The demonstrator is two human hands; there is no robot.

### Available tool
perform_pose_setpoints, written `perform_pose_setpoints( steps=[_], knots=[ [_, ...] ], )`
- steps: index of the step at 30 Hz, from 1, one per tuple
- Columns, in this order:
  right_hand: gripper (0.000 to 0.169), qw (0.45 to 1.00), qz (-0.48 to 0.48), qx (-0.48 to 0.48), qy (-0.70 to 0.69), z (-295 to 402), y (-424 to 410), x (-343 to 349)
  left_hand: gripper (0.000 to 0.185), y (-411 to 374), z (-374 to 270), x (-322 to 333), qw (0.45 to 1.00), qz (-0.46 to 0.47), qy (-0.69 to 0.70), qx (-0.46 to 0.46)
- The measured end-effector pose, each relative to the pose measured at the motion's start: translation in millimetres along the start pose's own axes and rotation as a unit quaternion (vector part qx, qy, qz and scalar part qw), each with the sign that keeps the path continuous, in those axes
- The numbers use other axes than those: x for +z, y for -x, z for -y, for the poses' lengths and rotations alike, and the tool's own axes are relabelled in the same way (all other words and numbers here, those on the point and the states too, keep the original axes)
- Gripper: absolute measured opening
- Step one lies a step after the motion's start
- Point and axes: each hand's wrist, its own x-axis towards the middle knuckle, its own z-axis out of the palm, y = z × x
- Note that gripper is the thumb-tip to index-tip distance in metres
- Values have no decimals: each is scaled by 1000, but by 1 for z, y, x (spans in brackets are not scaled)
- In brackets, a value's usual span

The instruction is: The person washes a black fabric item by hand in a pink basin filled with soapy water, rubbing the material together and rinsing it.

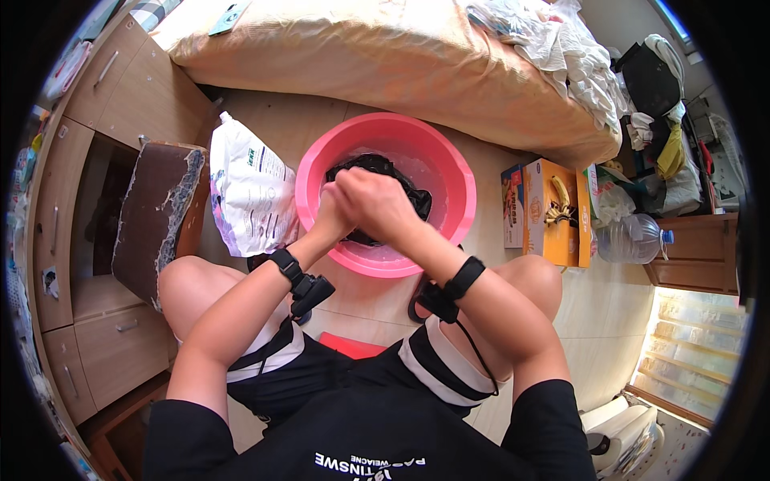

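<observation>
A pink plastic basin stands on the floor between my knees, with pale, cloudy water in it. Wet black cloth lies bunched in the basin. Over the cloth, my left hand and my right hand are pressed together, the right partly covering the left. Their fingers are curled and blurred, and whether any cloth is caught between them is hidden. Touching or close to the basin's left side is a white spouted refill pouch bearing print.
A torn brown upholstered stool and a wooden cabinet are at left. The covered bed runs behind the basin. To the right are an orange carton with bananas and a clear water jug. Under me shows a red seat.
</observation>
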Motion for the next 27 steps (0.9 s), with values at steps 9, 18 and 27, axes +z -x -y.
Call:
perform_pose_setpoints(
  steps=[9, 18, 27],
  knots=[
    [34, 985, -47, 158, 46, -50, -3, 5, 17, -9, -53, -1, 983, 82, 116, -115],
    [34, 983, -66, 153, 73, -21, -2, 7, 17, -19, -37, -9, 996, 66, -27, -58],
    [35, 986, -100, 105, 79, -12, -6, 12, 22, -27, -34, -21, 985, 118, -100, -71]
  ],
)
